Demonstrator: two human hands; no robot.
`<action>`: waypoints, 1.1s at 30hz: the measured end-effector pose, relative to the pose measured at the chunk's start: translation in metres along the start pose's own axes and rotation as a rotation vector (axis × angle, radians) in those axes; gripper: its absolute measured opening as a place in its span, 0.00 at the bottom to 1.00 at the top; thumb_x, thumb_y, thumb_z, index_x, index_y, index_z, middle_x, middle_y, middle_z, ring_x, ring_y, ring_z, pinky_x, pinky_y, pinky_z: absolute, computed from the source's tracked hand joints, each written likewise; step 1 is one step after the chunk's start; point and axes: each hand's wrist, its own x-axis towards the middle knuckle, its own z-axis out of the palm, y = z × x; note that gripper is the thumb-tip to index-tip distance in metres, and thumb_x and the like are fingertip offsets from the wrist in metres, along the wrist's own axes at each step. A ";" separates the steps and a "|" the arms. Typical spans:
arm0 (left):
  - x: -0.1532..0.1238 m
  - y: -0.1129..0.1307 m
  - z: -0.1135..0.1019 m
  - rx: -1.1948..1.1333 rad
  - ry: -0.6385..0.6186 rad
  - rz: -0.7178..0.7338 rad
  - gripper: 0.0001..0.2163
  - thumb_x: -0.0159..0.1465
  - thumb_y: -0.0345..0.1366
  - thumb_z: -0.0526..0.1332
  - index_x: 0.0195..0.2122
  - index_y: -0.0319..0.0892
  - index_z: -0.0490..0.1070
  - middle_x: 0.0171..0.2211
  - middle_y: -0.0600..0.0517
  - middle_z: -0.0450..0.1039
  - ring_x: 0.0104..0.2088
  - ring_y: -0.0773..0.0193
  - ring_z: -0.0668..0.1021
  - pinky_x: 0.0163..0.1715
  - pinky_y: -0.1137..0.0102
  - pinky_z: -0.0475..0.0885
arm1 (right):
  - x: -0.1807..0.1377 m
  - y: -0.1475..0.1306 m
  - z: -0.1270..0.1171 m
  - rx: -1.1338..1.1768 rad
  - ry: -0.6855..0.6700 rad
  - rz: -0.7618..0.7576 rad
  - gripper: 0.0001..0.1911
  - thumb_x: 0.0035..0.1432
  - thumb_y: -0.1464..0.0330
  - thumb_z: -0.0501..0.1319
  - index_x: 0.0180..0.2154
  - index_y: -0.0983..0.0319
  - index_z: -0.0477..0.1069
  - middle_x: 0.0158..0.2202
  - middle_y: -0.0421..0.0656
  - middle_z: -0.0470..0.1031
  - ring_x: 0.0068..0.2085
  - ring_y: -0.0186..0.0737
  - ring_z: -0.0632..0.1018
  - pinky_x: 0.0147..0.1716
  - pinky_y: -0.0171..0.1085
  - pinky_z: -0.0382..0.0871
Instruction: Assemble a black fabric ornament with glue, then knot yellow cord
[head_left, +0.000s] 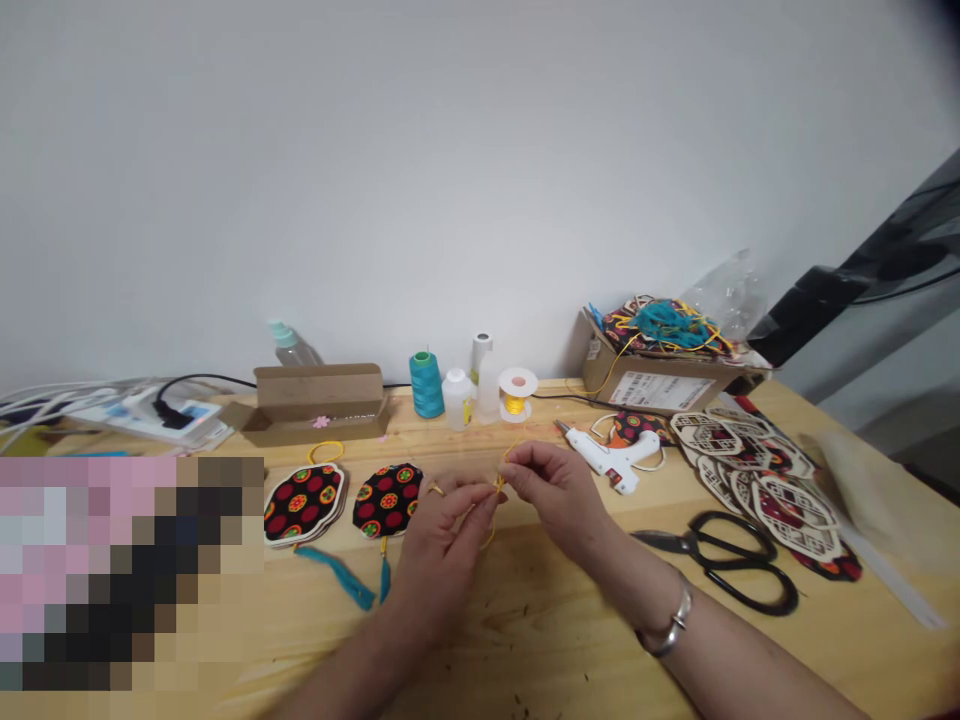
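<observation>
Both hands meet over the middle of the wooden table. My left hand (454, 530) pinches a thin yellow cord (500, 484) between thumb and fingertips. From the other side my right hand (551, 490) grips the same cord, its fingers closed; the exact crossing of the strands is too small to make out. Just left of my left hand lies a dark patterned fabric piece (386, 500) with a teal tassel (385, 580), partly covered by that hand. Farther left a stack of similar pieces (306, 503) has a larger teal tassel (337, 578) and a yellow loop.
Black-handled scissors (712, 550) and a white glue gun (611, 455) lie right of my hands. Behind stand a yellow cord spool (517, 393), teal thread (427, 385) and bottles. Cardboard boxes (315, 405) flank them. Lattice-patterned pieces (795, 510) pile up at right.
</observation>
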 end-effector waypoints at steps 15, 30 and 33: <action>0.001 0.009 -0.001 -0.243 -0.049 -0.226 0.08 0.57 0.38 0.58 0.34 0.42 0.74 0.27 0.53 0.75 0.28 0.65 0.73 0.27 0.74 0.65 | -0.003 0.003 0.003 -0.039 -0.006 -0.054 0.06 0.47 0.68 0.62 0.22 0.62 0.68 0.23 0.38 0.68 0.26 0.33 0.67 0.27 0.33 0.62; 0.002 0.012 -0.005 -0.128 -0.030 -0.236 0.12 0.56 0.41 0.57 0.21 0.41 0.73 0.21 0.54 0.71 0.25 0.65 0.70 0.26 0.73 0.62 | -0.004 0.007 0.003 0.027 -0.036 -0.027 0.05 0.47 0.69 0.61 0.22 0.63 0.70 0.22 0.39 0.70 0.27 0.33 0.68 0.29 0.33 0.62; 0.002 0.013 -0.006 -0.147 -0.021 -0.285 0.12 0.55 0.42 0.57 0.20 0.41 0.70 0.18 0.55 0.66 0.22 0.67 0.66 0.22 0.74 0.59 | -0.003 0.005 0.003 0.079 -0.067 0.028 0.08 0.47 0.67 0.61 0.21 0.64 0.70 0.21 0.38 0.68 0.25 0.31 0.66 0.27 0.33 0.60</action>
